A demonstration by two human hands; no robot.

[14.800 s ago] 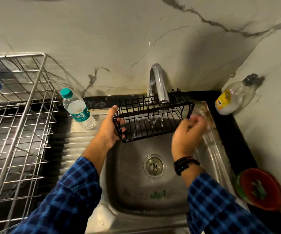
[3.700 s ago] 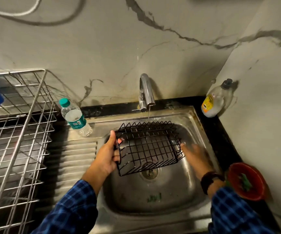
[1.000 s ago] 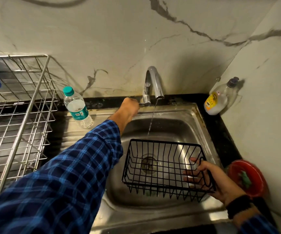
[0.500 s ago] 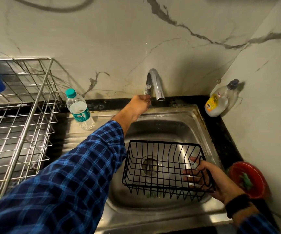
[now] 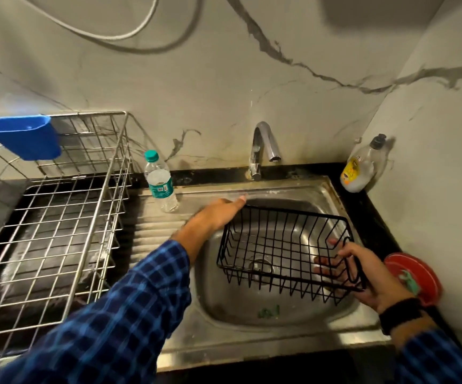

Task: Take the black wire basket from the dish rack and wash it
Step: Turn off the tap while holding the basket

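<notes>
The right hand [image 5: 368,275] grips the right end of the black wire basket [image 5: 281,246], thumb over the rim and fingers through the wires, holding it tilted above the sink [image 5: 279,192]. The left hand [image 5: 216,217], fingers stretched out and holding nothing, has left the tap [image 5: 263,142] for the basket's back-left corner; whether it touches is unclear. No water runs now, so the rinsing looks finished.

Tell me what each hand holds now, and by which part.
Right hand grips the black wire basket by its right end wall; left hand is open, holding nothing.
</notes>
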